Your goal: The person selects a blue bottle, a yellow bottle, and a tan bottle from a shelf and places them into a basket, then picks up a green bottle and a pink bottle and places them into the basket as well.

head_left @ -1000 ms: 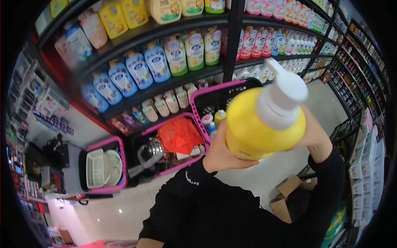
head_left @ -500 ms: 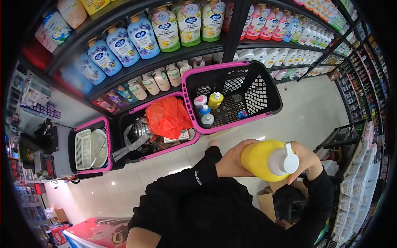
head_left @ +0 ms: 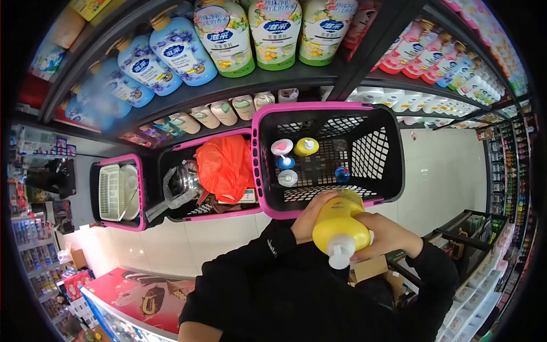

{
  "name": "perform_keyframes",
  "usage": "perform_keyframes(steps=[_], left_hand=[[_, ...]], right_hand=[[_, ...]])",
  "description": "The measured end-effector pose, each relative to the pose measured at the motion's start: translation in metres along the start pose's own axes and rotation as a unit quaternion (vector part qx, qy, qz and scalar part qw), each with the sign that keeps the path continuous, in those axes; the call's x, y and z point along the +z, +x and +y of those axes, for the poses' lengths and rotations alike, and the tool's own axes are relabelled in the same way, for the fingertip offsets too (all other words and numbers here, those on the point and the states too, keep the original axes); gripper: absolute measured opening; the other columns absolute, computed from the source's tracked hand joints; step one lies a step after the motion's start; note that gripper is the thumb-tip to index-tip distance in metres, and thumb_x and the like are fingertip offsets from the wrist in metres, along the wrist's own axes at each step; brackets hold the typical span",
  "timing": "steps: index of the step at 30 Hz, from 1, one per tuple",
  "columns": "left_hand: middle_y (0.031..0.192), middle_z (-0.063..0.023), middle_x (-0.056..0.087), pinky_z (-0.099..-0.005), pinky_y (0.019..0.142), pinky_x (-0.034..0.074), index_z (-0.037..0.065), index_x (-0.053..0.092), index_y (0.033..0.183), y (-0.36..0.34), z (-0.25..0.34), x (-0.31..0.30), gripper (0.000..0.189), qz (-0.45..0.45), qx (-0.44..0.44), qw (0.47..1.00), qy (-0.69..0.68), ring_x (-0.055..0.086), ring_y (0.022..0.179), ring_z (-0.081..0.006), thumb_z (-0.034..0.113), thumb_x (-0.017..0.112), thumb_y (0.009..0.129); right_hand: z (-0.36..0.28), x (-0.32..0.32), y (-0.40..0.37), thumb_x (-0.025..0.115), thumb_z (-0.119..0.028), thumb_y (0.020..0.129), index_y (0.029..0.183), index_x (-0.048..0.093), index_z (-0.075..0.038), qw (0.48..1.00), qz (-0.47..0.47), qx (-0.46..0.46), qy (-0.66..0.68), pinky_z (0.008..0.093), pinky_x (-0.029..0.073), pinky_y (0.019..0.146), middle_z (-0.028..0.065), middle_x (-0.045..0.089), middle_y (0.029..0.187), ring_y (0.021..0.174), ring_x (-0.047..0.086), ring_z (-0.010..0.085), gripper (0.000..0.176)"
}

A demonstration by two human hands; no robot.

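Between my two hands is a yellow bottle (head_left: 333, 228) with a white cap, tilted so that the cap points toward my body. My left hand (head_left: 310, 219) wraps round its left side. On the right side, my right hand (head_left: 384, 236) grips it near the shoulder, below the cap. Just beyond the bottle stands a black shopping basket with a pink rim (head_left: 257, 165). Inside it are a smaller yellow pump bottle (head_left: 306, 147), a bottle with a pink-and-white top (head_left: 281, 147), a blue-capped bottle (head_left: 285, 162), a white-topped bottle (head_left: 288, 178) and a dark blue item (head_left: 342, 174).
Left of that basket, a second basket (head_left: 228, 215) holds a red plastic bag (head_left: 225, 168) and a clear wrapped item. A third basket (head_left: 143, 222) contains white racks. Shelves (head_left: 273, 84) of bottles run along the far side. A red-topped freezer (head_left: 137, 296) stands at lower left.
The yellow bottle has tipped, its cap swinging toward my body and its base toward the basket. Both hands have kept hold. The view has shifted, bringing the basket closer to the hands.
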State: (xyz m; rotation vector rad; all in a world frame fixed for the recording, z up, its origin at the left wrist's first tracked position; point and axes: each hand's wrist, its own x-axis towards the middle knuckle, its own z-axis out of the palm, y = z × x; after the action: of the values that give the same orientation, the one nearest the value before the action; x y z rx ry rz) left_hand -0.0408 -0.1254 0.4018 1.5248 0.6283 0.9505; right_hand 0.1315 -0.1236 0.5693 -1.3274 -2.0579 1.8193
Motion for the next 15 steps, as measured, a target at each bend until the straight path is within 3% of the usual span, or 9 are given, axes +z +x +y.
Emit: perform_keyframes(steps=[1, 2, 3, 4, 5, 7, 9, 11, 15], left_hand=[[0.120, -0.0147, 0.042, -0.0350, 0.092, 0.037, 0.005, 0.035, 0.121, 0.005, -0.003, -0.001, 0.060, 0.002, -0.008, 1.000, 0.000, 0.046, 0.108, -0.0263, 0.017, 0.067, 0.072], [0.122, -0.0148, 0.041, -0.0351, 0.094, 0.036, 0.006, 0.034, 0.123, 0.010, -0.006, 0.001, 0.056, 0.036, -0.184, 0.920, -0.344, 0.045, 0.110, -0.0241, 0.016, 0.063, 0.076], [0.124, -0.0148, 0.040, -0.0353, 0.096, 0.034, 0.006, 0.032, 0.125, 0.016, -0.009, 0.003, 0.053, 0.070, -0.326, 0.696, -0.636, 0.043, 0.113, -0.0219, 0.015, 0.058, 0.079], [0.115, -0.0121, 0.048, -0.0303, 0.087, 0.042, 0.003, 0.035, 0.123, 0.026, -0.019, 0.002, 0.048, 0.002, -0.356, 0.573, -0.739, 0.051, 0.102, -0.0202, 0.026, 0.051, 0.084], [0.115, -0.0121, 0.048, -0.0303, 0.087, 0.042, 0.003, 0.035, 0.123, 0.025, -0.025, 0.000, 0.048, 0.010, -0.355, 0.571, -0.740, 0.051, 0.102, -0.0202, 0.026, 0.051, 0.084], [0.113, -0.0115, 0.050, -0.0316, 0.087, 0.042, 0.003, 0.036, 0.123, 0.014, -0.038, -0.002, 0.044, -0.062, -0.244, 0.909, -0.332, 0.051, 0.103, -0.0195, 0.028, 0.043, 0.088], [0.115, -0.0116, 0.049, -0.0343, 0.088, 0.042, 0.003, 0.038, 0.122, 0.004, -0.056, 0.000, 0.042, -0.032, -0.267, 0.872, -0.409, 0.051, 0.104, -0.0204, 0.030, 0.039, 0.089], [0.117, -0.0124, 0.049, -0.0369, 0.090, 0.040, 0.004, 0.036, 0.123, 0.002, -0.068, 0.004, 0.046, 0.082, -0.389, 0.647, -0.650, 0.050, 0.105, -0.0226, 0.034, 0.040, 0.089], [0.118, -0.0124, 0.048, -0.0381, 0.091, 0.039, 0.005, 0.035, 0.124, 0.022, -0.062, -0.001, 0.048, 0.130, -0.387, 0.476, -0.779, 0.049, 0.106, -0.0241, 0.037, 0.040, 0.089]], right_hand=[[0.008, -0.005, 0.008, 0.073, -0.031, 0.061, 0.097, 0.055, -0.003, 1.000, -0.006, 0.001, 0.006, 0.0325, 0.043, 0.073, 0.0134, 0.056, 0.089, 0.082, 0.055, 0.0273, 0.049], [0.016, -0.009, 0.016, 0.073, -0.031, 0.061, 0.098, 0.055, -0.003, 1.000, -0.001, 0.003, -0.004, 0.0327, 0.043, 0.073, 0.0135, 0.056, 0.089, 0.083, 0.055, 0.0274, 0.050], [0.025, -0.013, 0.024, 0.074, -0.032, 0.060, 0.098, 0.055, -0.003, 1.000, 0.003, 0.005, -0.015, 0.0328, 0.043, 0.073, 0.0136, 0.056, 0.089, 0.083, 0.055, 0.0275, 0.051], [0.036, -0.016, 0.031, 0.074, -0.032, 0.060, 0.098, 0.055, -0.002, 1.000, -0.003, 0.008, -0.026, 0.0322, 0.043, 0.074, 0.0131, 0.057, 0.090, 0.085, 0.056, 0.0265, 0.052], [0.045, -0.019, 0.038, 0.074, -0.032, 0.060, 0.098, 0.055, -0.002, 1.000, -0.010, 0.007, -0.024, 0.0322, 0.043, 0.074, 0.0131, 0.057, 0.090, 0.085, 0.056, 0.0265, 0.052], [0.060, -0.022, 0.050, 0.076, -0.032, 0.059, 0.095, 0.054, 0.000, 0.999, 0.018, 0.014, 0.035, 0.0291, 0.044, 0.074, 0.0108, 0.059, 0.088, 0.083, 0.058, 0.0223, 0.053], [0.072, -0.027, 0.058, 0.076, -0.031, 0.059, 0.097, 0.054, -0.001, 0.998, 0.009, 0.034, 0.042, 0.0286, 0.044, 0.075, 0.0100, 0.059, 0.089, 0.084, 0.058, 0.0208, 0.053], [0.086, -0.029, 0.065, 0.074, -0.032, 0.060, 0.099, 0.055, -0.002, 0.997, -0.008, 0.065, 0.049, 0.0313, 0.043, 0.077, 0.0122, 0.058, 0.093, 0.088, 0.057, 0.0243, 0.052], [0.117, -0.030, 0.080, 0.075, -0.030, 0.058, 0.098, 0.055, -0.003, 0.997, -0.044, 0.049, 0.045, 0.0326, 0.043, 0.077, 0.0129, 0.057, 0.093, 0.088, 0.056, 0.0256, 0.052]])
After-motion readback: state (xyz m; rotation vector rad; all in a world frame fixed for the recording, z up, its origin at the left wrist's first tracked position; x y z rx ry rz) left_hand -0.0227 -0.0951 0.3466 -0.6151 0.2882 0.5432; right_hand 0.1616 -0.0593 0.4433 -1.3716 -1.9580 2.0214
